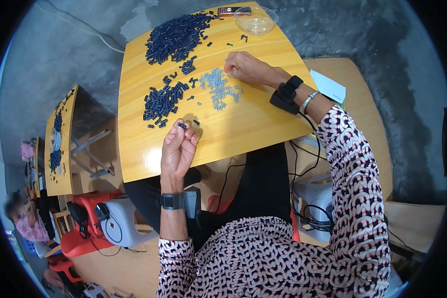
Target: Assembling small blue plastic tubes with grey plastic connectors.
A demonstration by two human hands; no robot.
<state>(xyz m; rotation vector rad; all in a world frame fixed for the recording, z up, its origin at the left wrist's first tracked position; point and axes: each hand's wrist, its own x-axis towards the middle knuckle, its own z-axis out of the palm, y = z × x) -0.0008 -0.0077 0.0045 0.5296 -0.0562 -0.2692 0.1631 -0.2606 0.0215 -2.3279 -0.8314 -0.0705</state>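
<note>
Palm up over the near part of the yellow table, my left hand pinches a small black plastic piece between thumb and fingers. My right hand is closed at the upper right edge of a pile of small pale, shiny pieces. Its fingertips are pressed together; whatever they hold is too small to make out. Left of the pale pile lies a smaller heap of black plastic pieces. A few dark bits are scattered between the two piles.
A large heap of black pieces covers the far left of the table. At the far edge stand a clear plastic bowl and a mobile phone. Another table and a person in pink are to the left.
</note>
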